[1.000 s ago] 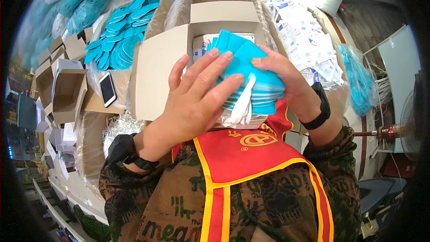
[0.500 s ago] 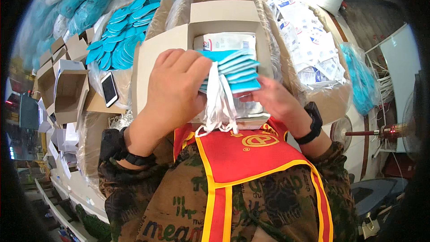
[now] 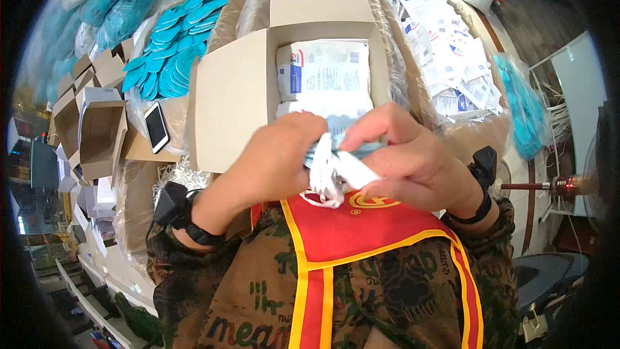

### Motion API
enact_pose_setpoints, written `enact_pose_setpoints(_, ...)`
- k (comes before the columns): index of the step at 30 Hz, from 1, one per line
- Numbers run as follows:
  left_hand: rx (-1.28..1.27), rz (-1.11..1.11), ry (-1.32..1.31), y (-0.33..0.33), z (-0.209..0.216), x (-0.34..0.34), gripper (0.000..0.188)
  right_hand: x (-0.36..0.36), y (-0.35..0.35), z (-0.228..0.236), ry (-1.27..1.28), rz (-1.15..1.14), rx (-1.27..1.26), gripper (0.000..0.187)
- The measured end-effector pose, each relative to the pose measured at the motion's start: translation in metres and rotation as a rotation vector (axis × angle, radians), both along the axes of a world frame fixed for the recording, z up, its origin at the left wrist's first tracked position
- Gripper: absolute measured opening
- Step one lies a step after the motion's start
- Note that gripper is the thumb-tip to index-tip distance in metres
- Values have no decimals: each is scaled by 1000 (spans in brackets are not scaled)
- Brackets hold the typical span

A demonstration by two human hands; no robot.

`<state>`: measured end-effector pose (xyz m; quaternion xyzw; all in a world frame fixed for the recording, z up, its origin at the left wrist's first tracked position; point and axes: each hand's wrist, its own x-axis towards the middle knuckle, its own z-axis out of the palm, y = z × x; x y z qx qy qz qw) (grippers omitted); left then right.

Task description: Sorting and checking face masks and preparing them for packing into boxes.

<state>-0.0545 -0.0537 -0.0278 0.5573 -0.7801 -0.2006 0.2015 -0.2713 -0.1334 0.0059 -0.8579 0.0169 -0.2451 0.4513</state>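
Cardboard box (image 3: pixel 229 103): open
Red bib (image 3: pixel 349 232): yellow emblem (image 3: pixel 373 203), partly covered
White packets (image 3: pixel 332 71): inside the box, blue-and-red print
Left hand (image 3: pixel 281 155): gripping blue stack (image 3: pixel 367 150) over the box's near side
Right hand (image 3: pixel 416 165): curled at white straps (image 3: pixel 328 174), pinch unclear

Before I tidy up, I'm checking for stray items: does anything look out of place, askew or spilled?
The phone looks out of place: it lies aslant near the blue pads, among packing goods. The open cartons at the left stand askew, in a jumble. Nothing looks plainly spilled.
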Motion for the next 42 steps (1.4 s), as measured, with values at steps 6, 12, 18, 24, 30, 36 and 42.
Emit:
enact_pose_setpoints(6,81,-135,244,3,-12,-18,36,20,5,-14,64,372,268,19)
enact_pose_setpoints(12,-206,-309,-114,27,25,-4,31,-1,10,7,155,561,474,26)
enact_pose_setpoints(18,-178,-335,-269,49,58,34,24,-51,-4,39,166,541,409,26)
enact_pose_setpoints(24,-203,109,-346,46,42,65,24,-90,-16,32,298,-266,619,19)
enact_pose_setpoints(30,-496,48,-551,-1,48,27,17,4,-39,-34,326,-232,961,27)
enact_pose_setpoints(36,-468,37,-568,-12,49,20,31,43,-7,-58,314,108,1021,22)
enact_pose_setpoints(42,-215,46,-294,-6,38,25,31,16,-6,-28,215,64,259,14)
